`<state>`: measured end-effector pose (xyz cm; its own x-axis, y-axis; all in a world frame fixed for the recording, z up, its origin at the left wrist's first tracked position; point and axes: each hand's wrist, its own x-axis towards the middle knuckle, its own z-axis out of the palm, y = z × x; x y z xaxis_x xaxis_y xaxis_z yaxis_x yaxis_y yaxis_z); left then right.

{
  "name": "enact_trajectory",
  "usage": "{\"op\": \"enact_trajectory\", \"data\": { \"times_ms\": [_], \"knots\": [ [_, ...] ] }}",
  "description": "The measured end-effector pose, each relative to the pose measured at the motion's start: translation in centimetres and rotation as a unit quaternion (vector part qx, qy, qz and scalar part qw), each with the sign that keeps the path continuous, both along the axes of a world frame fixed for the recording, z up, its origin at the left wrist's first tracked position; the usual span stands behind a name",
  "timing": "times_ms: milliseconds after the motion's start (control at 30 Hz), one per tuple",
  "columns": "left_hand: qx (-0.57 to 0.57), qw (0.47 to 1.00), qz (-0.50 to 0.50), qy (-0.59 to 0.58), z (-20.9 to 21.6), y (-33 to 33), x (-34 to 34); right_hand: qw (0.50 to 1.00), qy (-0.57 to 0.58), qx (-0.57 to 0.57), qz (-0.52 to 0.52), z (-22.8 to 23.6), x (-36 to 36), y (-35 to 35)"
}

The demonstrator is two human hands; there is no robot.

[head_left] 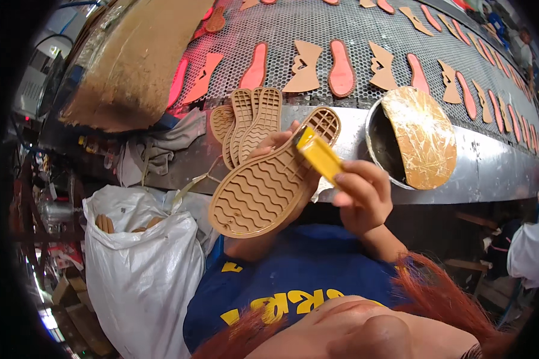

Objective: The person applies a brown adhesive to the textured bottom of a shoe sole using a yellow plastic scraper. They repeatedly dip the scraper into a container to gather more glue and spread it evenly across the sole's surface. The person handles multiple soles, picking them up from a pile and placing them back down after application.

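A tan shoe sole is tilted up in front of me, its wavy tread toward the view. My left hand is closed around it from behind, fingertips showing at its far edge. In my right hand is a brush with a flat yellow handle, gripped between thumb and fingers. The brush's dark tip meets the sole near its narrow waist; whether it touches the edge or the far face I cannot tell. Several more tan soles lean together on the metal ledge just beyond my left hand.
A round pot, half covered by a glue-streaked board, stands on the metal ledge at right. Beyond, a mesh conveyor carries pink-topped soles and tan cut-out pieces. A white sack and grey cloth are at left.
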<state>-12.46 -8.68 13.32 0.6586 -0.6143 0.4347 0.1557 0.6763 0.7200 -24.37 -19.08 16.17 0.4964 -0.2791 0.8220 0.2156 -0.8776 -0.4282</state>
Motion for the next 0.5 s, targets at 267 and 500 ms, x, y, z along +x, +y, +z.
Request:
{"op": "enact_trajectory", "data": {
  "times_ms": [267,500],
  "knots": [
    [0.230,0.918,0.233,-0.225,1.7,-0.5,0.6,0.991,-0.016,-0.045,0.126,1.0,0.9,2.9],
    [0.235,0.900,0.267,-0.250,1.4,0.1,1.5,0.995,-0.017,-0.041,0.093,1.5,1.9,2.5]
  ]
}}
